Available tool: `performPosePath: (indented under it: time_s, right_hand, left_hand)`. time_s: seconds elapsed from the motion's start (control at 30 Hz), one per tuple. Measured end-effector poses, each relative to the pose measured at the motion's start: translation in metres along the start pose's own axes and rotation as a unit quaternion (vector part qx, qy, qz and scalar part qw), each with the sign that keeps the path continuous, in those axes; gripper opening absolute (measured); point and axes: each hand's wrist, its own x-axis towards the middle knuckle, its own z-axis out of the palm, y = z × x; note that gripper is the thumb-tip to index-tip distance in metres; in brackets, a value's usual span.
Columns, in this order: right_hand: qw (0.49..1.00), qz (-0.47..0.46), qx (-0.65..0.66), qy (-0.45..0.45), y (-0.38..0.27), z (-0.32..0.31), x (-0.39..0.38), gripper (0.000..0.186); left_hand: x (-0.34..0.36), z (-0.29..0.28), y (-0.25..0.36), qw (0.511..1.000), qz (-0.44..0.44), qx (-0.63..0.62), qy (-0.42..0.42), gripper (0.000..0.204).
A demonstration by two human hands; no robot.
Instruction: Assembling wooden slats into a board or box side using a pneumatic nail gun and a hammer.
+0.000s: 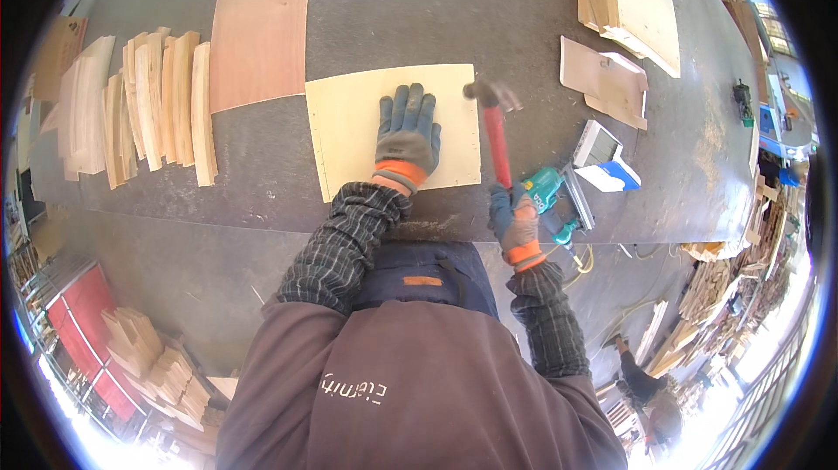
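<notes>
A pale yellow plywood panel [345,134] lies at the front of the dark worktable, with small marks along its side edges. My gloved left hand [408,138] rests flat on it, fingers stretched toward the far edge. In my gloved right hand [517,224] is a hammer [496,143] with a red handle, gripped near its lower end. The hammer's head is at the panel's right edge and slightly blurred; whether it touches the wood I cannot tell. Just right of that hand lies a teal nail gun [546,191] with a hose.
Left on the table [393,16] are a reddish plywood sheet [260,38] and several wood strips [166,99]. To the right lie an open white-and-blue box [602,156], brown cardboard [602,77] and stacked panels [642,3]. Another person [650,391] is at the lower right.
</notes>
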Motion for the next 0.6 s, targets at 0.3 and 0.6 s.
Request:
performPosePath:
  time_s: [0.3,0.6]
  right_hand:
    - [0.989,-0.026,-0.144,0.005,0.045,0.008,0.01,0.027]
    - [0.978,-0.138,0.113,0.112,-0.084,-0.042,-0.061,0.03]
  left_hand:
    - [-0.004,-0.003,0.005,1.0,0.005,-0.013,0.001,0.054]
    - [-0.01,-0.003,-0.003,1.0,0.003,-0.002,-0.01,0.056]
